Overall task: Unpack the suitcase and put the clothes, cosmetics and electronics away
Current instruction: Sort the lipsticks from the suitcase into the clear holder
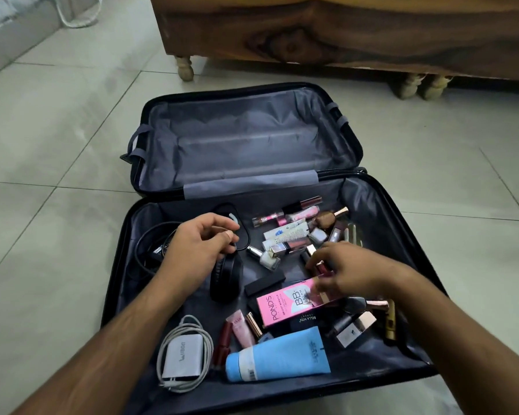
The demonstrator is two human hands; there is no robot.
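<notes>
Pale tiled floor (57, 115), dark wooden furniture (357, 28) on turned legs

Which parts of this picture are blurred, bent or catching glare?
Head view: the right hand is motion-blurred over the pink Pond's box; the wide lens bows the floor tile lines and suitcase rim; soft glare lies on the tiles; the blue tube is sharp.

I see pale tiled floor (57, 121); dark wooden furniture (357, 28) far right on turned pale legs (185, 67); white cord (72, 19) far left.

2 bare forearms, sleeveless, no rings visible
</notes>
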